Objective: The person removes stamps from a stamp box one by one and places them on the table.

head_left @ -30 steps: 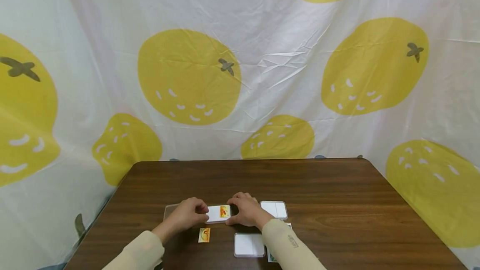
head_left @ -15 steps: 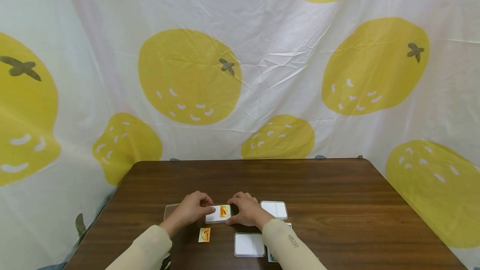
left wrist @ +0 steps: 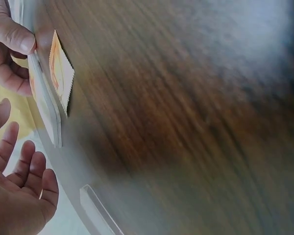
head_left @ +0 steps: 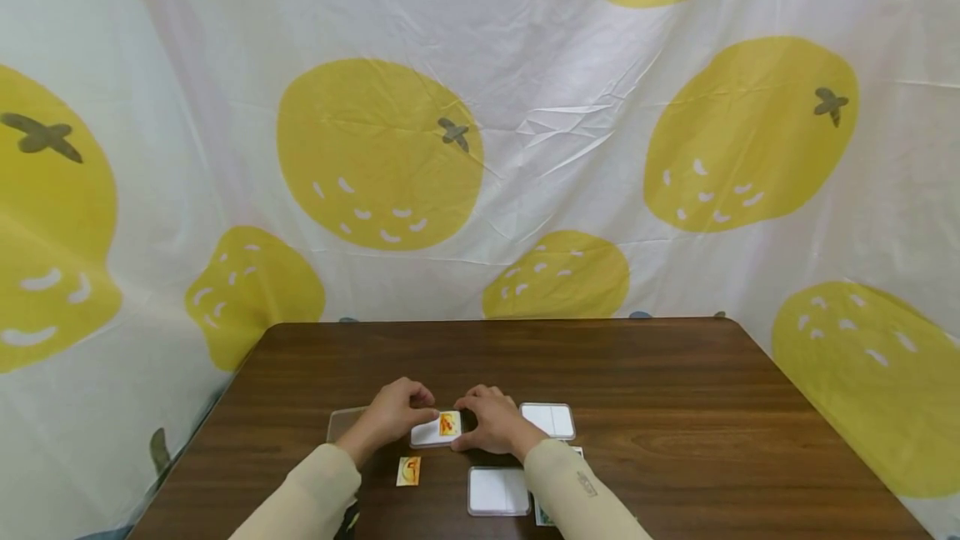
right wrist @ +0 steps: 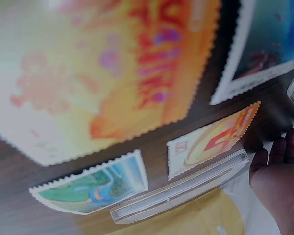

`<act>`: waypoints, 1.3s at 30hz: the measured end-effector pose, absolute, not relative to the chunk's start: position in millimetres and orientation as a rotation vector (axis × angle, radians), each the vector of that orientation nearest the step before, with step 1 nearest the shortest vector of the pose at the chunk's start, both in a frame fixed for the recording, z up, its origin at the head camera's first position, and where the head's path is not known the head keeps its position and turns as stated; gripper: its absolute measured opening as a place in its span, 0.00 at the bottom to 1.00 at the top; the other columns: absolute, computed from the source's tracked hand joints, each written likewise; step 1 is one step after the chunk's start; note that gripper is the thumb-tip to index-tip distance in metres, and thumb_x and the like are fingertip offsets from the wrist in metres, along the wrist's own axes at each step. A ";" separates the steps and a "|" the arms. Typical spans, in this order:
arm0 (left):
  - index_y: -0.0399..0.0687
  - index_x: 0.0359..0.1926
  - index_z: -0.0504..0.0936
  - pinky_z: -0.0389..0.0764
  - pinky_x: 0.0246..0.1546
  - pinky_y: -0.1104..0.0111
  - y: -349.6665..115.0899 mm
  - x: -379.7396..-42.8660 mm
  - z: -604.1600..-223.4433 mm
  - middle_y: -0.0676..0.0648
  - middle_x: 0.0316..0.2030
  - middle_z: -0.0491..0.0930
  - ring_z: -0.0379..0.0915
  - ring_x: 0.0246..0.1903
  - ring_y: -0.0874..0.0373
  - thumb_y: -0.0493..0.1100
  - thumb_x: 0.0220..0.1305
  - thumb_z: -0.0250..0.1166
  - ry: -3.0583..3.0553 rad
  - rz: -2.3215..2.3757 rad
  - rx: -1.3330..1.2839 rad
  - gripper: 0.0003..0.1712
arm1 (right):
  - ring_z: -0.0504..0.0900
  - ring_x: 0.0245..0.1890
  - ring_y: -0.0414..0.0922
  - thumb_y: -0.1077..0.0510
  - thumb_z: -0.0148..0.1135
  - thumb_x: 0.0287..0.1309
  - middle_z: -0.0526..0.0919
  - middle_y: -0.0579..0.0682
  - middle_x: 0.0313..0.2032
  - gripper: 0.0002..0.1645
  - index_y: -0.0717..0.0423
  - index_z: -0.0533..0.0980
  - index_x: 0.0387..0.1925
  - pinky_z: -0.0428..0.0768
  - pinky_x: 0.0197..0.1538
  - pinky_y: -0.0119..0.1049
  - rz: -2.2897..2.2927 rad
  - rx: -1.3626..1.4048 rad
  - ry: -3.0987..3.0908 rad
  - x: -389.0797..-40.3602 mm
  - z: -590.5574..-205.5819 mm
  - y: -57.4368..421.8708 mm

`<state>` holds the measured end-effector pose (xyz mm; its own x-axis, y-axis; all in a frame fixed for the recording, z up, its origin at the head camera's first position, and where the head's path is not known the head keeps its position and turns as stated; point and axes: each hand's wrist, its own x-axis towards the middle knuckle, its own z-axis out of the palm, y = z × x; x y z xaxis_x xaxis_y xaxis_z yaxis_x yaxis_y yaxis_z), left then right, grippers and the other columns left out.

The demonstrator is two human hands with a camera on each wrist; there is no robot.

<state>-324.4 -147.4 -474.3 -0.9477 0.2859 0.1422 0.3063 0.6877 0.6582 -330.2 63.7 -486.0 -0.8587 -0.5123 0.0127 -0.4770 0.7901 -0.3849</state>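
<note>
A shallow clear case with a white insert (head_left: 425, 433) lies mid-table in the head view. On its right half sits an orange-yellow postage stamp (head_left: 448, 423). My right hand (head_left: 493, 422) grips the right end of this case, and the left wrist view shows its thumb on the edge. Over the case's left part hovers my left hand (head_left: 394, 413), thumb close to the stamp; whether it touches is unclear. Its fingers (left wrist: 27, 164) hang loosely curled in the left wrist view, holding nothing. A second orange stamp (head_left: 408, 471) rests on the wood in front of the case.
Two more white-lined cases (head_left: 498, 491) (head_left: 547, 420) lie to the right. A clear cover (head_left: 342, 423) sits left, partly behind my left arm. Beneath my right forearm, several stamps show, including a green one (right wrist: 93, 188) and a large blurred orange one (right wrist: 112, 73). A lemon-print curtain (head_left: 555, 148) hangs behind.
My left hand has slid right and slightly away from me, from the case's left end to over its surface near the stamp. The right hand and the case have stayed put.
</note>
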 end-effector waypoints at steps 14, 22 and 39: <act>0.41 0.37 0.85 0.76 0.45 0.53 -141.2 -334.2 -483.6 0.48 0.36 0.78 0.74 0.40 0.53 0.42 0.57 0.74 -2.895 -1.145 -0.472 0.10 | 0.70 0.59 0.54 0.39 0.74 0.50 0.74 0.52 0.57 0.35 0.49 0.78 0.58 0.66 0.61 0.55 -0.595 -0.796 2.880 -330.2 -487.2 63.7; 0.43 0.38 0.86 0.75 0.44 0.53 -136.6 -335.6 -488.0 0.49 0.36 0.79 0.73 0.38 0.54 0.43 0.57 0.73 -2.935 -1.110 -0.480 0.10 | 0.69 0.60 0.54 0.39 0.74 0.50 0.74 0.52 0.57 0.35 0.50 0.78 0.57 0.66 0.62 0.55 -0.612 -0.792 2.870 -330.0 -487.0 64.0; 0.45 0.35 0.87 0.65 0.48 0.43 -133.8 -336.5 -492.6 0.51 0.34 0.79 0.73 0.40 0.51 0.45 0.55 0.75 -2.938 -0.980 -0.504 0.09 | 0.70 0.60 0.53 0.40 0.75 0.49 0.74 0.52 0.57 0.35 0.49 0.79 0.57 0.66 0.61 0.53 -0.623 -0.802 2.881 -330.1 -488.2 65.3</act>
